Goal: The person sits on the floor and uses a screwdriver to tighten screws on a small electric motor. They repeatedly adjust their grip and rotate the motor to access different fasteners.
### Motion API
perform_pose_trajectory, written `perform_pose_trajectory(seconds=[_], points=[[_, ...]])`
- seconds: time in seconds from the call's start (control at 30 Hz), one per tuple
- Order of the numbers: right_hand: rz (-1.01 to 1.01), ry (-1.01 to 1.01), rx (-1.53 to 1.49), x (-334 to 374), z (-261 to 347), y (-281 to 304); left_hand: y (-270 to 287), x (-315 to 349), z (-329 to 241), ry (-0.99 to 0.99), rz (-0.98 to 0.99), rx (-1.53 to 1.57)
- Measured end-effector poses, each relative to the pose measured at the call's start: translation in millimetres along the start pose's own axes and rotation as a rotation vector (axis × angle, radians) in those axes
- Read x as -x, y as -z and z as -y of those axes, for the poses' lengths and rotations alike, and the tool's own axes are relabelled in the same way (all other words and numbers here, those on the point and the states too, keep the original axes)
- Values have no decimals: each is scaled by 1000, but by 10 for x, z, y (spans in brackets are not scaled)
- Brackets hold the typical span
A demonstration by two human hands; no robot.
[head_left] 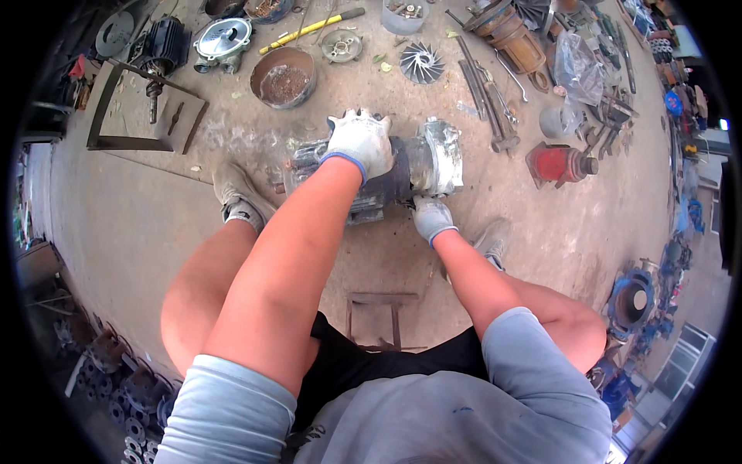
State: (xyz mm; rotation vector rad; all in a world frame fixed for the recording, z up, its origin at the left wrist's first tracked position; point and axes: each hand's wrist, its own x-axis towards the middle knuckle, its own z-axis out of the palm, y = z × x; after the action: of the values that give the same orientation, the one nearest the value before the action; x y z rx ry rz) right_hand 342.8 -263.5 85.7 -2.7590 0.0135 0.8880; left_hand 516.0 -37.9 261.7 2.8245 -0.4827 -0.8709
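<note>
An electric motor (pixel 367 210) with a finned grey body lies on its side on the concrete floor between my feet. A pale metal pump casing (pixel 442 158) is joined to its right end. My left hand (pixel 362 143), in a white work glove with a blue cuff, grips the motor from above, its fingers bent over the far side. At the near side of the joint between motor and casing, my gloved right hand (pixel 433 218) is closed, with its fingertips tucked against the underside. What those fingers hold is too small and hidden to make out.
A rusty bowl (pixel 283 77), a finned impeller (pixel 421 62) and a yellow-handled bar (pixel 309 31) lie beyond the motor. Hammers and wrenches (pixel 495 100) and a red bottle jack (pixel 560 164) are to the right. An angled metal frame (pixel 147 108) stands at far left.
</note>
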Motion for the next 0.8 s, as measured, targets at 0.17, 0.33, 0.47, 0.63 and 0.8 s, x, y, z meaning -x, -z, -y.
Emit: perform_pose_trajectory(seconds=[0.17,0.33,0.47,0.63,0.8], points=[[28,-55,22,61,172,174,110,-83,50,1,0,-15],[-1,88,-194,50,61,232,111,-307,128,-4,-28,-76],[-55,169,-408,-30,-204,-287,-41,-440,114,-19,-70,-71],[-233,58,-551,35,-98,-769,-83,-414,31,-28,-77,-62],[-376,-149,-642,322,103,-323,-179,-492,98,-63,-94,-78]])
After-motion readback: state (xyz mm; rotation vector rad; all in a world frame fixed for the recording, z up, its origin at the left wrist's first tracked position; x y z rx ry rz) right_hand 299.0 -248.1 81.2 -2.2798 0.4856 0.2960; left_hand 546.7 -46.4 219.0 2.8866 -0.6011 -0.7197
